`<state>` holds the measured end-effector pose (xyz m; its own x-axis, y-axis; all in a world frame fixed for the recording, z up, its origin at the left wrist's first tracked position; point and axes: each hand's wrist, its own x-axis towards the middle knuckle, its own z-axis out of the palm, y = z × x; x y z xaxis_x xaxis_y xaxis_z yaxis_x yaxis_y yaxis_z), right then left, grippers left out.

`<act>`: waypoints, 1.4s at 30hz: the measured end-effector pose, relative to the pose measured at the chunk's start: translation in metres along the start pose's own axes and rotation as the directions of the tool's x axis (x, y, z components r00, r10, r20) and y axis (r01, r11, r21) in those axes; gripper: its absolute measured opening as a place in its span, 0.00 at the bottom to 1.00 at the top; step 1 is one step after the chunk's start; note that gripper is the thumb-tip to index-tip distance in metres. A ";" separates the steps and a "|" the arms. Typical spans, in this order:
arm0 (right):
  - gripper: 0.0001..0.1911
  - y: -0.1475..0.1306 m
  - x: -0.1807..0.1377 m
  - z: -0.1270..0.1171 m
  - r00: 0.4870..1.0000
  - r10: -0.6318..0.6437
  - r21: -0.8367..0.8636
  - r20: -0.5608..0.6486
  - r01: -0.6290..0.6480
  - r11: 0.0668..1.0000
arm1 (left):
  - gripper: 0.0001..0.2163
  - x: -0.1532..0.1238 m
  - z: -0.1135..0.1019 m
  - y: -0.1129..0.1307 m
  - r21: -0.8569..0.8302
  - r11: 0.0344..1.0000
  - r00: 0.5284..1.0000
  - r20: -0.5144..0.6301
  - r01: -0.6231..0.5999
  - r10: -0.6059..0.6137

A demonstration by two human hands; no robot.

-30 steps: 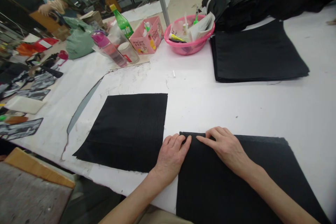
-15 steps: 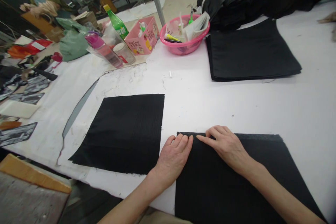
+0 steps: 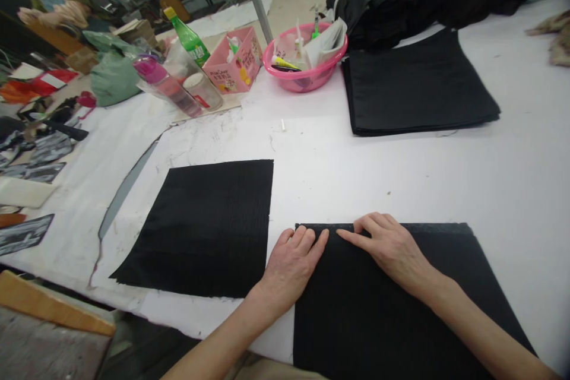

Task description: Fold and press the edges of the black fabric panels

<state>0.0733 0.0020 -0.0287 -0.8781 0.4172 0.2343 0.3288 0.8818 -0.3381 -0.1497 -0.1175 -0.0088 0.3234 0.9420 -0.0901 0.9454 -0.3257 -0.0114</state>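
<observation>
A large black fabric piece (image 3: 378, 309) lies flat in front of me, a narrow folded or backed strip (image 3: 436, 228) running along its far edge. My left hand (image 3: 294, 255) rests on the left end of that edge, fingers stretched out flat and pressing on it. Just to the right, my right hand (image 3: 392, 243) grips the same edge with bent fingers; its index finger points left across the cloth. Only a small gap separates the two hands. The thumbs are partly hidden. A second black fabric piece (image 3: 200, 228) lies flat to the left.
A stack of black fabric (image 3: 418, 86) lies at the back right, before a dark cloth heap (image 3: 401, 0). Behind are a pink basin (image 3: 307, 77), a pink box (image 3: 231, 65), a green bottle (image 3: 189, 38) and a jar (image 3: 202, 92). A wooden-edged seat (image 3: 53, 309) stands lower left.
The view has shifted slightly, so things on the table appear a little further left. My fingers stay at the edge, the gap between the index fingers slightly wider.
</observation>
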 end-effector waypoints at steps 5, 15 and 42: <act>0.18 -0.003 0.001 0.000 1.000 -0.002 -0.008 -0.001 0.002 1.000 | 0.19 0.007 0.000 0.003 0.077 0.994 0.997 -0.016 -0.075 0.077; 0.15 0.014 -0.016 -0.013 0.999 0.046 0.020 0.013 -0.046 0.999 | 0.22 0.017 -0.005 0.008 0.025 0.996 0.996 0.008 -0.090 0.090; 0.18 0.027 -0.042 -0.025 0.995 0.097 0.016 -0.034 -0.096 0.995 | 0.24 0.041 -0.011 0.021 -0.031 0.980 0.979 0.039 -0.198 0.199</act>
<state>0.1280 0.0135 -0.0248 -0.8298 0.5079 0.2312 0.4063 0.8339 -0.3736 -0.1163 -0.0844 -0.0020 0.5035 0.8543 -0.1289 0.8634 -0.5032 0.0373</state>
